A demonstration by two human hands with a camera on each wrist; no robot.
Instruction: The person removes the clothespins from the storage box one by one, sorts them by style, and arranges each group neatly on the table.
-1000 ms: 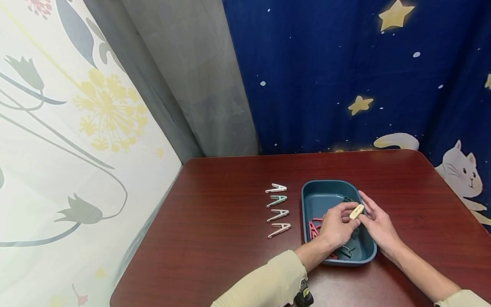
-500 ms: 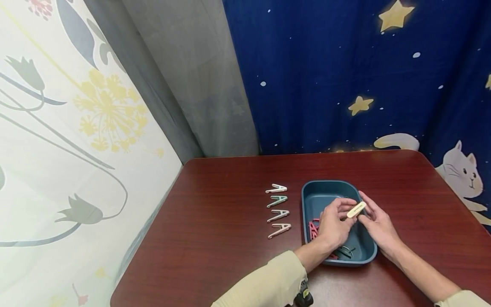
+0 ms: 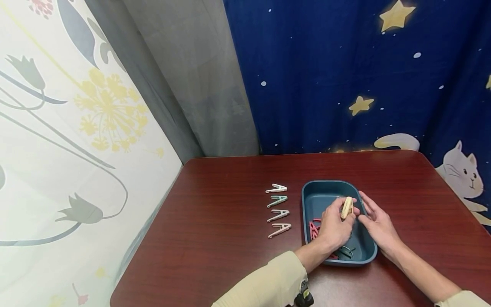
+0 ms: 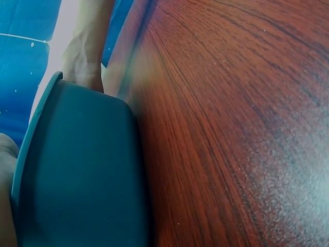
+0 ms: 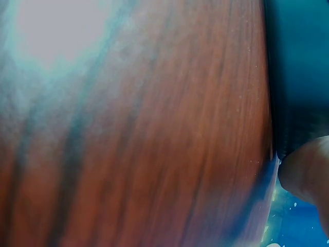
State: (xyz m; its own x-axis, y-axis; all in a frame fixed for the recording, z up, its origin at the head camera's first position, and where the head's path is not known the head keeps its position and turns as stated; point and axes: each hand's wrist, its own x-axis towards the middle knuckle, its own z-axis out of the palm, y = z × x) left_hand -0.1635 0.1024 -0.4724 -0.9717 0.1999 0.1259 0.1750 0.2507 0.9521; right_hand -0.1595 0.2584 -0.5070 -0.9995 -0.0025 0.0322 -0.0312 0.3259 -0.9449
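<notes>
My left hand [image 3: 334,225] pinches a pale yellow clothespin [image 3: 347,208] between thumb and fingers, above the dark teal bin [image 3: 320,187]. The clothespin stands nearly upright, its side turned to the head view. At the bin's right side my right hand [image 3: 380,226] grips the rim, thumb over the inner edge and fingers along the outside. Pink-red clothespins [image 3: 314,230] lie inside at the left, partly behind my left wrist. Dark green clothespins [image 3: 346,252] rest near the bin's front. In the left wrist view the bin wall [image 4: 92,164] hides the held clothespin.
Left of the bin, several clothespins lie in a column on the reddish-brown table [image 3: 222,204]: a white one [image 3: 277,188] at the back, a green one [image 3: 277,201], then pale ones [image 3: 279,230] nearer. A blue star-print curtain [image 3: 326,76] hangs behind the table.
My left hand has turned the yellow clothespin from a slant toward upright and drawn it slightly left, away from my right hand. The right hand and bin have stayed put.
</notes>
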